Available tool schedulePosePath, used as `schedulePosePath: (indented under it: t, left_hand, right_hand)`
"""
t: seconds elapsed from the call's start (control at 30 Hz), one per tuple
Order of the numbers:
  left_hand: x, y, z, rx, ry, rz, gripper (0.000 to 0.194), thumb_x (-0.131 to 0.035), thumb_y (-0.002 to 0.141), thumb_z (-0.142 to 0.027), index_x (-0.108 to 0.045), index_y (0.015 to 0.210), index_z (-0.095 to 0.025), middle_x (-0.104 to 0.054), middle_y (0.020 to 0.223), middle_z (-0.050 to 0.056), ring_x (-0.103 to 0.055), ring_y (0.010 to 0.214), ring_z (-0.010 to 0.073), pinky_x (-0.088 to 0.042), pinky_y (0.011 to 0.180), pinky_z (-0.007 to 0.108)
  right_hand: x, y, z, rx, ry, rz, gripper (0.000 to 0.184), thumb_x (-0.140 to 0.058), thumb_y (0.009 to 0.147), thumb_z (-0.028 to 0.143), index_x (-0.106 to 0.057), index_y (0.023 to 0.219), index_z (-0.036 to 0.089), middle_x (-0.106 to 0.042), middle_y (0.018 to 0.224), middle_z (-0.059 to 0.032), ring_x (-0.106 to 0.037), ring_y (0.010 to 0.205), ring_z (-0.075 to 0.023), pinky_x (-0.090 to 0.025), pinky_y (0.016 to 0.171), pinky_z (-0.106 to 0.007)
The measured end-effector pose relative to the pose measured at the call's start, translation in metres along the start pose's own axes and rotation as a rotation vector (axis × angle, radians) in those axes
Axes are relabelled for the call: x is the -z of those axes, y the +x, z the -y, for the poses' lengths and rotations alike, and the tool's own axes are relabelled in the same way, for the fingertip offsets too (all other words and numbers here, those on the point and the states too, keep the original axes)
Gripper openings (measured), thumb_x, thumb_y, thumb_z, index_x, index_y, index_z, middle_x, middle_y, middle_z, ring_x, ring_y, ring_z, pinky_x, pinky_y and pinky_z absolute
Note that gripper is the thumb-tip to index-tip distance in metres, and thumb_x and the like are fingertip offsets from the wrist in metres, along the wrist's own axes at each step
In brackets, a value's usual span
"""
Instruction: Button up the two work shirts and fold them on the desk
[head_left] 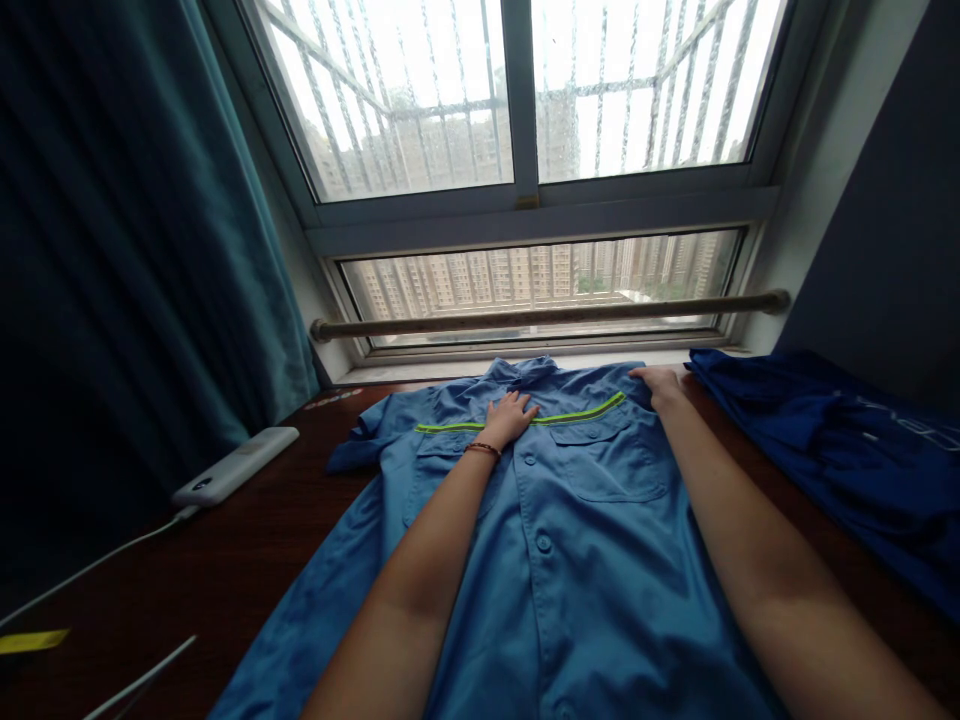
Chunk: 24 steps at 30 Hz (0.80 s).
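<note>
A blue button-up work shirt [600, 540] lies front side up on the dark wooden surface, its collar toward the window. A yellow-green stripe crosses its chest above two flap pockets. My left hand [510, 418] rests flat on the chest beside the button placket, fingers spread. At the far right shoulder, my right hand [655, 384] has its fingers closed on the shirt's edge; part of the fingers is hidden by the hand itself. The sleeve on the left is folded near the shoulder.
A darker blue garment [847, 440] lies to the right. On the left are a white power bank [236, 465] with a cable, a yellow strip [34, 641] and a blue curtain [150, 220]. A horizontal rail [547, 318] runs before the window.
</note>
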<state>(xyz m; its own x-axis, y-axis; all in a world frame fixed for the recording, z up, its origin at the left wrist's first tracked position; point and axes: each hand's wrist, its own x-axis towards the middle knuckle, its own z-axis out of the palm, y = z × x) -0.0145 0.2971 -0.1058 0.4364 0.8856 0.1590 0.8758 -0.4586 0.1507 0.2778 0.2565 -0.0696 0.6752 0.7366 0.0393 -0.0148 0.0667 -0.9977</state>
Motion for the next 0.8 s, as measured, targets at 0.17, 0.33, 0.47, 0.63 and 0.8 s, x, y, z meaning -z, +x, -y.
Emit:
schedulePosePath:
  t: [0.17, 0.33, 0.47, 0.63, 0.8]
  left_hand:
    - [0.001, -0.001, -0.001, -0.008, 0.005, -0.009, 0.051, -0.024, 0.085, -0.054, -0.040, 0.125, -0.027, -0.036, 0.136, 0.007, -0.028, 0.125, 0.0250, -0.022, 0.100, 0.051]
    - [0.000, -0.001, 0.000, -0.006, -0.003, -0.016, 0.050, -0.025, 0.085, -0.055, -0.042, 0.123, -0.028, -0.035, 0.136, 0.007, -0.027, 0.126, 0.0237, -0.020, 0.101, 0.050]
    - [0.000, 0.000, 0.001, -0.002, -0.009, -0.009, 0.050, -0.025, 0.085, -0.055, -0.041, 0.124, -0.028, -0.035, 0.136, 0.007, -0.027, 0.126, 0.0233, -0.020, 0.101, 0.050]
    - [0.000, -0.001, 0.000, -0.001, -0.002, -0.013, 0.050, -0.024, 0.085, -0.055, -0.041, 0.124, -0.028, -0.036, 0.136, 0.007, -0.028, 0.126, 0.0238, -0.021, 0.101, 0.049]
    - [0.003, -0.002, -0.003, 0.015, 0.001, 0.011, 0.049, -0.026, 0.085, -0.054, -0.040, 0.125, -0.028, -0.034, 0.137, 0.006, -0.026, 0.126, 0.0243, -0.020, 0.102, 0.048]
  right_hand:
    - [-0.004, -0.001, 0.022, -0.013, 0.316, 0.169, 0.022, -0.052, 0.068, 0.020, -0.056, 0.090, 0.021, -0.061, 0.073, 0.0028, -0.057, 0.059, -0.0103, -0.049, 0.052, -0.021]
    - [-0.005, -0.007, 0.025, 0.006, 0.653, 0.344, 0.024, -0.056, 0.066, 0.013, -0.054, 0.089, 0.020, -0.062, 0.084, -0.0016, -0.060, 0.078, -0.0139, -0.053, 0.066, -0.028]
    - [-0.015, -0.006, 0.023, 0.120, 0.465, 0.014, 0.022, -0.054, 0.057, 0.003, -0.054, 0.076, 0.014, -0.060, 0.074, -0.0015, -0.060, 0.075, -0.0141, -0.052, 0.067, -0.025]
    - [-0.018, -0.006, 0.040, 0.281, 0.424, -0.225, 0.023, -0.049, 0.057, 0.007, -0.053, 0.078, 0.015, -0.058, 0.078, -0.0004, -0.057, 0.082, -0.0142, -0.049, 0.070, -0.022]
    - [-0.017, -0.039, 0.083, 0.483, 0.444, 0.165, 0.013, -0.042, 0.068, 0.019, -0.054, 0.072, 0.015, -0.054, 0.057, 0.0005, -0.058, 0.058, -0.0123, -0.049, 0.062, -0.025]
